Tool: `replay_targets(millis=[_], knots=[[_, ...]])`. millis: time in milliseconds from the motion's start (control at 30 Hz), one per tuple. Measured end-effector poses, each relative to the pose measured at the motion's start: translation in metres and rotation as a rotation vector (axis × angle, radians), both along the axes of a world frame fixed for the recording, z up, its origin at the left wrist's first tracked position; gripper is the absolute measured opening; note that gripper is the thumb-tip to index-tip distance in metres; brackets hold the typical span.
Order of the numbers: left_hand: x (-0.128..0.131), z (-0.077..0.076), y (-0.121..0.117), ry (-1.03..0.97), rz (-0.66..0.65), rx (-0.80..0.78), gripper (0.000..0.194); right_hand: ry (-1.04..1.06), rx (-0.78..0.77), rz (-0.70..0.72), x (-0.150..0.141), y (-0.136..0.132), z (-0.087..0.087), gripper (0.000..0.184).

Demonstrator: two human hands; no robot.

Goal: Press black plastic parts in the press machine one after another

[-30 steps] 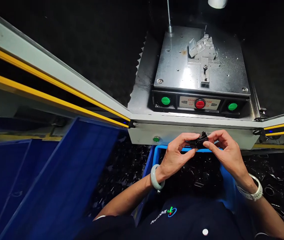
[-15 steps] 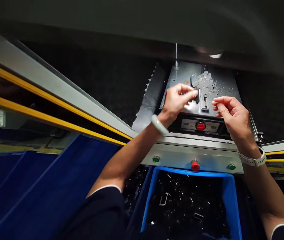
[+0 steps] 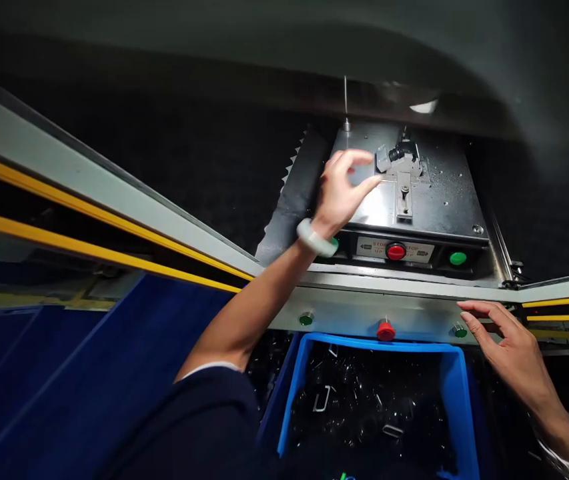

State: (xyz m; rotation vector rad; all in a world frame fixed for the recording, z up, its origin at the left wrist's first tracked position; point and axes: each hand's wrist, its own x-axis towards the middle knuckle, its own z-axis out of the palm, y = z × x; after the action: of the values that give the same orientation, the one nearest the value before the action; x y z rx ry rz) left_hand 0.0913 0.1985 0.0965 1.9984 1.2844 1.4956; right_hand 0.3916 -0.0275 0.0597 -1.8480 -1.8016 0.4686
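A small black part (image 3: 402, 151) sits in the metal fixture (image 3: 409, 165) on the machine's steel plate (image 3: 444, 200). Just left of that fixture is my left hand (image 3: 344, 183), thumb and fingers apart with nothing between them. A slotted clamp bar (image 3: 405, 197) with a screw runs forward from the fixture. My right hand (image 3: 507, 340) hovers near the right-hand green button (image 3: 459, 331) on the front panel, its fingers spread and holding nothing. Whether it touches that button I cannot tell.
A blue bin (image 3: 364, 341) of dark parts stands below the panel. A red button (image 3: 396, 251) and a green button (image 3: 457, 258) face me under the plate; a red mushroom button (image 3: 385, 330) sits lower. Yellow-striped frame rails (image 3: 114, 227) slant in at the left.
The black part that was at my left fingertips now lies in the fixture. My left hand has opened and drawn slightly left. My right hand has moved down and right, off the plate.
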Motion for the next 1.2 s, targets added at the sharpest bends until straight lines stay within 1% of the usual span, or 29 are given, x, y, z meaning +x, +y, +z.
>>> replay_targets(millis=[33,100,133,167,200,233,267,333,400,467,533,600,633,667,700,733,767,800,867,933,967,1033,1100,1167,1200], knots=[[-0.016,-0.011,-0.038,0.003,0.040,-0.018,0.014,-0.071,0.000,-0.014,0.008,-0.005,-0.012,0.032],[-0.048,-0.037,-0.113,0.054,0.124,-0.096,0.013,-0.175,0.012,-0.007,0.021,-0.014,-0.036,0.038],[-0.064,-0.051,-0.145,0.097,0.133,-0.149,0.013,-0.199,0.011,0.009,0.027,-0.017,-0.046,0.041],[-0.078,-0.065,-0.170,0.138,0.122,-0.219,0.014,-0.202,0.000,0.027,0.032,-0.020,-0.053,0.042],[-0.092,-0.078,-0.189,0.191,0.098,-0.294,0.015,-0.188,-0.022,0.043,0.036,-0.023,-0.058,0.041],[-0.104,-0.090,-0.200,0.244,0.065,-0.360,0.018,-0.166,-0.054,0.054,0.039,-0.024,-0.060,0.038],[-0.114,-0.100,-0.205,0.295,0.024,-0.418,0.023,-0.147,-0.085,0.061,0.040,-0.025,-0.060,0.036],[-0.129,-0.115,-0.204,0.382,-0.050,-0.489,0.030,-0.128,-0.128,0.063,0.040,-0.024,-0.058,0.033],[-0.136,-0.121,-0.196,0.452,-0.072,-0.506,0.030,-0.118,-0.136,0.044,0.038,-0.020,-0.057,0.032],[-0.135,-0.121,-0.193,0.525,-0.026,-0.494,0.028,-0.109,-0.108,-0.004,0.036,-0.017,-0.061,0.027],[-0.129,-0.117,-0.196,0.583,0.046,-0.479,0.028,-0.105,-0.068,-0.056,0.034,-0.017,-0.066,0.023],[-0.117,-0.113,-0.207,0.587,0.133,-0.457,0.031,-0.143,-0.017,-0.085,0.028,-0.024,-0.070,0.021],[-0.109,-0.111,-0.214,0.559,0.168,-0.436,0.032,-0.176,0.013,-0.087,0.023,-0.030,-0.071,0.021],[-0.099,-0.109,-0.223,0.514,0.177,-0.414,0.031,-0.211,0.038,-0.077,0.017,-0.038,-0.071,0.023],[-0.089,-0.107,-0.231,0.466,0.137,-0.398,0.027,-0.246,0.047,-0.052,0.008,-0.047,-0.070,0.024],[-0.078,-0.105,-0.240,0.431,0.042,-0.391,0.023,-0.279,0.029,-0.012,-0.002,-0.056,-0.069,0.025],[-0.067,-0.104,-0.249,0.429,-0.098,-0.396,0.021,-0.316,-0.023,0.041,-0.012,-0.065,-0.070,0.027],[-0.055,-0.103,-0.256,0.466,-0.265,-0.412,0.025,-0.369,-0.115,0.101,-0.024,-0.071,-0.071,0.027],[-0.035,-0.106,-0.267,0.626,-0.567,-0.456,0.032,-0.503,-0.339,0.202,-0.044,-0.078,-0.078,0.029],[-0.019,-0.112,-0.271,0.793,-0.762,-0.488,0.033,-0.604,-0.499,0.246,-0.059,-0.075,-0.090,0.033],[-0.013,-0.116,-0.271,0.847,-0.828,-0.499,0.032,-0.623,-0.537,0.251,-0.064,-0.072,-0.095,0.034],[-0.007,-0.123,-0.269,0.891,-0.905,-0.508,0.028,-0.618,-0.552,0.249,-0.068,-0.065,-0.104,0.033],[-0.009,-0.125,-0.265,0.860,-0.923,-0.518,0.024,-0.609,-0.550,0.253,-0.066,-0.062,-0.106,0.032],[-0.016,-0.121,-0.262,0.727,-0.872,-0.568,0.025,-0.604,-0.530,0.261,-0.061,-0.064,-0.102,0.032],[-0.021,-0.118,-0.262,0.610,-0.830,-0.627,0.028,-0.599,-0.511,0.262,-0.057,-0.066,-0.100,0.032]])
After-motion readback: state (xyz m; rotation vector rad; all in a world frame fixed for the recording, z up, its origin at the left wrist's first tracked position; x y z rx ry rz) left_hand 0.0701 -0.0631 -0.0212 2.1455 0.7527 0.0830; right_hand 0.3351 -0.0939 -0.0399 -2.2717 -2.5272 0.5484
